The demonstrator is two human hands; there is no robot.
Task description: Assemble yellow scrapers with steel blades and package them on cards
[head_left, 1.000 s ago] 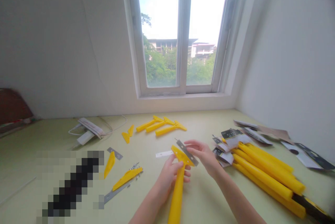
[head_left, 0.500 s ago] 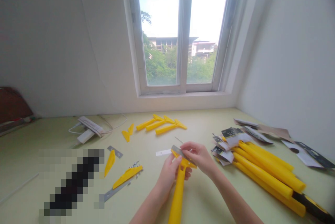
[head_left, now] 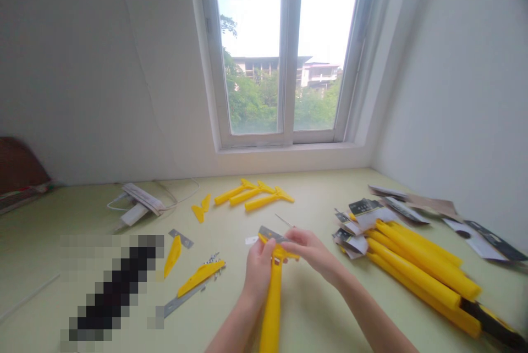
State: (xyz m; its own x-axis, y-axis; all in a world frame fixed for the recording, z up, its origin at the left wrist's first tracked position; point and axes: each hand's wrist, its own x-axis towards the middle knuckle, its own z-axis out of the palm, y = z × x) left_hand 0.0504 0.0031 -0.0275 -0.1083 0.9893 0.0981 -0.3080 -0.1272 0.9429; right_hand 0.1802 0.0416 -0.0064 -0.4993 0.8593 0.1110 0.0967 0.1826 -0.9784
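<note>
My left hand [head_left: 256, 268] is closed round the head of a yellow scraper handle [head_left: 270, 303], thumb on top. A grey metal blade [head_left: 270, 233] lies along that head. My right hand [head_left: 310, 251] pinches the right end of the blade against the head; its fingertips are partly hidden. Behind the hands are a white strip [head_left: 250, 241], partly covered, and a thin rod [head_left: 284, 220]. To the left, a yellow clamp piece [head_left: 202, 277] rests on a long blade [head_left: 181, 301] beside several small screws [head_left: 213, 258]. Another yellow piece [head_left: 173, 257] touches a short blade [head_left: 181, 238].
Several yellow scraper handles [head_left: 424, 265] with card packaging [head_left: 367, 215] are piled on the right. Three more handles [head_left: 262, 199] lie at the back, near two small yellow pieces [head_left: 200, 211]. A power strip [head_left: 142, 199] with cables sits back left. A window [head_left: 289, 138] is ahead.
Both hands have shifted a little left with the scraper handle and blade, covering more of the white strip. My right fingers have moved lower along the blade's right end.
</note>
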